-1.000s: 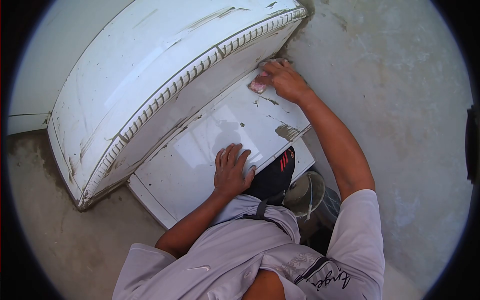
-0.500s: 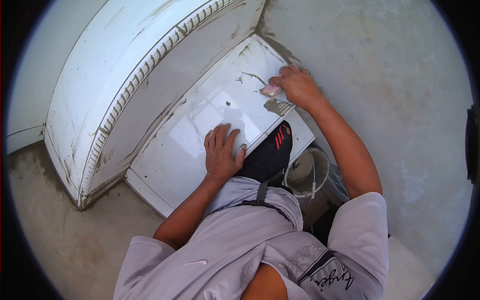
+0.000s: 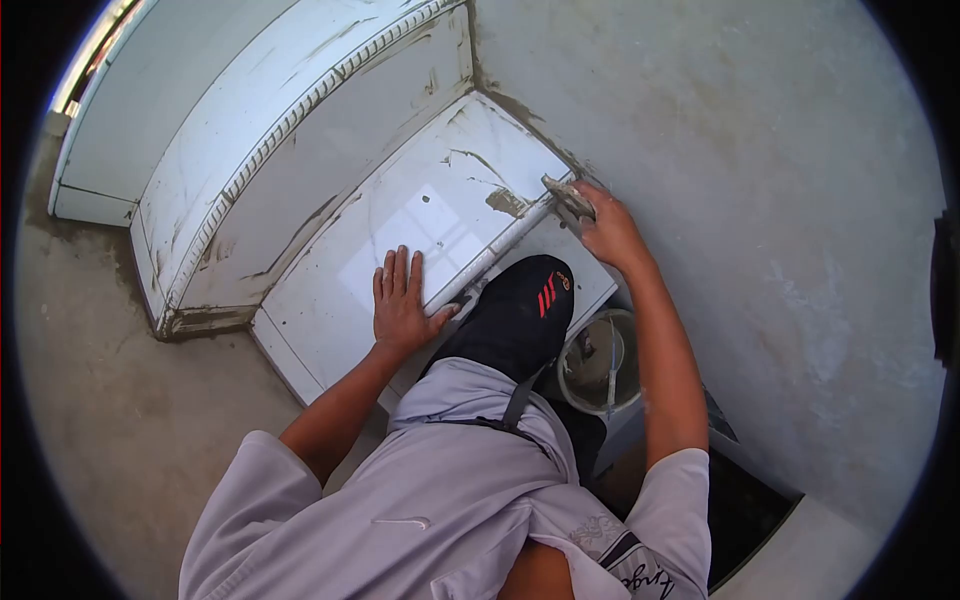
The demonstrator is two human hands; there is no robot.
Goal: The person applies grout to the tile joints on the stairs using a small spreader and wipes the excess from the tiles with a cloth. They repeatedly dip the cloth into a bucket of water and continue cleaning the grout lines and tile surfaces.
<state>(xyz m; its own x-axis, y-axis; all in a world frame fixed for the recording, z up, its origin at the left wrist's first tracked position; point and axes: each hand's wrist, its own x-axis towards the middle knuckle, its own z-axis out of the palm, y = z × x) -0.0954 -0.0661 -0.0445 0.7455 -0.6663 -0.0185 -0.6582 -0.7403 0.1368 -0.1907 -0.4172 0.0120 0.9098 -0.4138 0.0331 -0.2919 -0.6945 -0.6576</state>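
Note:
On a white tiled step (image 3: 330,330), my left hand (image 3: 402,312) lies flat with its fingers stretched out and its thumb by the front edge. My right hand (image 3: 612,232) is closed around a small mortar-smeared pad (image 3: 567,197) at the step's front edge, close to the wall. What the pad is made of does not show clearly under the grey smears. A patch of wet mortar (image 3: 508,203) sits on the tile just left of the pad. Thin grey streaks and small specks mark the tile around it.
A bucket (image 3: 600,362) with grey contents stands below my right forearm. The bare plaster wall (image 3: 740,200) rises at the right. Higher curved steps with a notched trim (image 3: 285,140) stand at the left. My dark-clad knee (image 3: 510,310) is against the front edge.
My right hand has moved with the pad from the tile's top surface to its front edge. My left hand now lies flatter, farther left along the step. The view has shifted.

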